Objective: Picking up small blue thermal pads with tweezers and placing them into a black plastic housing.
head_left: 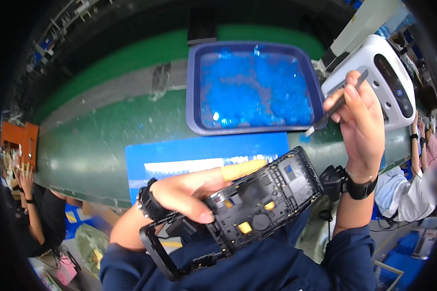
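Observation:
My left hand (187, 190) grips a black plastic device housing (262, 201) by its edge, tilted above the table's near edge. The thumb lies on its inner face, and a yellow cover sits on one finger. Small yellow-gold pads show inside the housing, and an open frame part extends toward my left forearm. Raised at the right, my right hand (361, 123) pinches dark tweezers (342, 101), whose light tip points down to the left beside the tray's corner. A small blue piece (304, 137) shows just below the tip; whether the tweezers touch it I cannot tell.
A dark blue tray (192, 92) with many small blue film pieces (233, 94) stands ahead. Right of it is a white machine (398, 68) with a black panel. A blue mat (136, 162) with a whitish sheet (179, 167) lies on the green table (92, 140). Other people sit at both sides.

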A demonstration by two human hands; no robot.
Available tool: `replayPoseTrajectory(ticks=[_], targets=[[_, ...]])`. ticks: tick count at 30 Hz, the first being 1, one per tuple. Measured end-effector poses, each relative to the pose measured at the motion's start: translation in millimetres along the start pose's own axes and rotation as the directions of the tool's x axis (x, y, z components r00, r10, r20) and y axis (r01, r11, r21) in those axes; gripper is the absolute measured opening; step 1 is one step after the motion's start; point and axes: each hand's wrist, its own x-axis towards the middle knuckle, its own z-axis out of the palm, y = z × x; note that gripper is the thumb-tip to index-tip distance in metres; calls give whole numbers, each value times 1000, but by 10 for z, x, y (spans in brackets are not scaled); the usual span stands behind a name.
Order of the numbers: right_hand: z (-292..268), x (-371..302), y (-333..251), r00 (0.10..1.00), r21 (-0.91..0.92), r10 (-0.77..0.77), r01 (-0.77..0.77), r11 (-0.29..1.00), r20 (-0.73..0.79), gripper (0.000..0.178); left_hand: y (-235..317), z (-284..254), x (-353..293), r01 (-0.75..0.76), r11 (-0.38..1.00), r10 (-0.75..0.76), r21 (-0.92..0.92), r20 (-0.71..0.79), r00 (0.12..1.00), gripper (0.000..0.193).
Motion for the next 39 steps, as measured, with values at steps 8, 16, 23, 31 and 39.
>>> replayPoseTrajectory(ticks=[8, 16, 23, 31, 39], targets=[[-210, 361, 744, 984, -263, -81, 37, 964, -160, 15, 671, 124, -628, -163, 961, 252, 222, -476, 843, 102], [-243, 404, 834, 990, -577, -5, -78, 813, -140, 18, 2186, -1372, -922, 432, 565, 497, 703, -708, 501, 66], [-333, 340, 871, 982, -297, -70, 15, 955, -176, 19, 2972, -2856, -597, 907, -421, 776, -4, -519, 358, 92], [-299, 328, 762, 999, -269, 23, -35, 963, -46, 20, 2370, -2989, 850, 459, -882, 458, 107, -38, 888, 59], [-260, 263, 671, 998, -111, 59, -59, 992, -5, 18, 2506, -1818, 328, 591, -709, 691, 385, 208, 692, 24]])
